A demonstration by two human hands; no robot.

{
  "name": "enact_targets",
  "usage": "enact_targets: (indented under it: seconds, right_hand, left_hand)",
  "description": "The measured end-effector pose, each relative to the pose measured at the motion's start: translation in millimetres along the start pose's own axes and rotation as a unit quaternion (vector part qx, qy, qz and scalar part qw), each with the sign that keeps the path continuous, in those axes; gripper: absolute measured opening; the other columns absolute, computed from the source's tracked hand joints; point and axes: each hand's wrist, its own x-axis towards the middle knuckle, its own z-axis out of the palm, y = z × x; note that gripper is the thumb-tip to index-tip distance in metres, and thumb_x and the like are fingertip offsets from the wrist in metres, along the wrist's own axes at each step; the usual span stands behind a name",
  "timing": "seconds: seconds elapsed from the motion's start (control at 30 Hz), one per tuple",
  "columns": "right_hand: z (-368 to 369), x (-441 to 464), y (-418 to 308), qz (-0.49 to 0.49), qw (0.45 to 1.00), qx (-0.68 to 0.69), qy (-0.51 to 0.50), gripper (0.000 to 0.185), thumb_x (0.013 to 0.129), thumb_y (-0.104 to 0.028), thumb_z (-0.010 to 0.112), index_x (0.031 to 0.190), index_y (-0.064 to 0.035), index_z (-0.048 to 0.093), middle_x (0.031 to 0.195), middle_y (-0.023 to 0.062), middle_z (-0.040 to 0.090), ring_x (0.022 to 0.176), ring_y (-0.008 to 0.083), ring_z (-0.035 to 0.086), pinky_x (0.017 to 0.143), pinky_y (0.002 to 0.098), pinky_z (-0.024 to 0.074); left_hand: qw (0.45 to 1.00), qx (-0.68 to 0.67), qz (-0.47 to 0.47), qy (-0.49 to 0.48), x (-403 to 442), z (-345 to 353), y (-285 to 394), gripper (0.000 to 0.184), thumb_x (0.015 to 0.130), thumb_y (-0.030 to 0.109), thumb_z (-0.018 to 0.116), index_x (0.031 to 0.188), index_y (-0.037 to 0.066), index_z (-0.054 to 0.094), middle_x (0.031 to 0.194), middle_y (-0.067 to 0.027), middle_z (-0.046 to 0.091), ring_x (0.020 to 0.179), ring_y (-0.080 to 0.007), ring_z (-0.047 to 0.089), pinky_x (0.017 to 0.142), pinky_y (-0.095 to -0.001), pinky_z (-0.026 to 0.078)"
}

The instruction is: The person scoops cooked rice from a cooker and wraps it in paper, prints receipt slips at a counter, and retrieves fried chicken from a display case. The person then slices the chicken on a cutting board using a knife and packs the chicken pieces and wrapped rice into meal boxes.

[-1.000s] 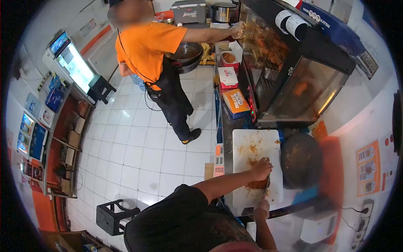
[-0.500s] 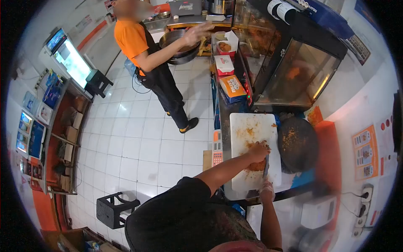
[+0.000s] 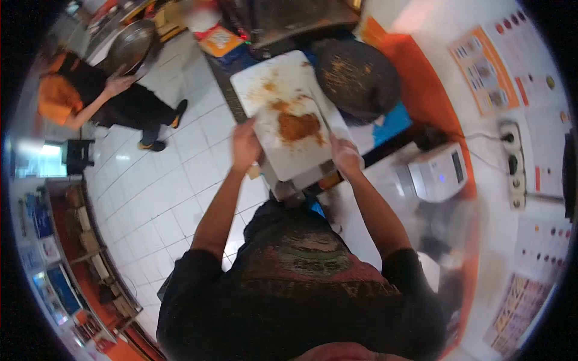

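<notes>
1. Left hand point(image 3: 245, 144), head view: shifted off the chopped food point(image 3: 299, 127) to the left edge of the cutting board point(image 3: 283, 161). Its fingers are at the edge; blur prevents telling whether they grip it or only touch it.
2. Right hand point(image 3: 346, 157): remains beside the board's right edge, in a clear glove. Fingers are closed around the knife point(image 3: 323, 117), with the blade directed away from the body along the board's right side. Contact between blade and board cannot be confirmed.
3. Food: a brown-orange patch at about the middle of the board, with crumbs scattered beyond it. Effect of the change: no hand covers or steadies it, and the blade is apart from the main patch; cutting appears paused.
4. Surroundings: a dark round slab point(image 3: 358, 81) bearing crumbs is just beside the board, right of its far end. An orange box point(image 3: 220, 43) lies beyond the board.
5. Co-worker point(image 3: 57, 99): formerly arm outstretched, now has a hand near the metal pan point(image 3: 130, 49).
</notes>
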Motion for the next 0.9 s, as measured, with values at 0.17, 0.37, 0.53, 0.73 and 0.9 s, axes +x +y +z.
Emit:
enact_targets:
  seconds: [0.17,0.37,0.53,0.73,0.9]
  right_hand:
    - [-26,33,6,0.075,0.996,-0.032,-0.027,0.044,0.087,-0.041,0.06,0.106,-0.0021,0.067,0.107,0.0249,0.065,0.109,0.0382,0.059,0.092,0.0422,0.0465]
    - [29,64,53,-0.055,0.993,0.01,0.107,0.039,0.081,-0.02,0.067,0.115,-0.0014,0.063,0.115,0.0219,0.063,0.107,0.036,0.06,0.092,0.0417,0.0464]
    - [14,24,12,0.005,0.927,0.339,0.158,0.034,0.082,-0.011,0.062,0.115,-0.0008,0.062,0.107,0.0205,0.064,0.1,0.0359,0.06,0.09,0.041,0.0465]
    - [79,34,50,-0.048,0.918,0.277,0.28,0.034,0.084,-0.009,0.062,0.116,-0.0022,0.062,0.095,0.0114,0.064,0.08,0.0213,0.062,0.067,0.0335,0.0496]
    - [62,6,23,0.039,0.89,0.338,0.302,0.034,0.081,-0.005,0.06,0.114,-0.0072,0.067,0.088,0.0117,0.065,0.076,0.0227,0.061,0.07,0.0328,0.0492]
  left_hand:
    - [0.968,0.119,-0.22,-0.005,-191,-38,-56,0.05,0.073,-0.009,0.053,0.119,0.007,0.063,0.114,-0.0158,0.065,0.103,-0.0376,0.057,0.097,-0.0458,0.044]
    - [0.852,0.128,-0.442,-0.249,-399,-53,-54,0.03,0.082,0.008,0.053,0.108,0.008,0.068,0.102,-0.0212,0.067,0.096,-0.0415,0.062,0.086,-0.0493,0.05]
    - [0.738,0.072,-0.506,-0.441,-458,-73,-25,0.026,0.086,0.012,0.051,0.103,0.008,0.07,0.1,-0.0211,0.068,0.096,-0.0399,0.063,0.085,-0.0488,0.05]
    - [0.827,0.081,-0.414,-0.371,-412,-80,-72,0.025,0.09,0.018,0.05,0.097,0.008,0.072,0.099,-0.021,0.068,0.095,-0.038,0.065,0.084,-0.0482,0.051]
    - [0.926,0.137,-0.32,-0.144,-215,-88,-145,0.025,0.086,0.01,0.053,0.105,0.007,0.07,0.1,-0.0214,0.068,0.097,-0.0388,0.065,0.084,-0.0464,0.052]
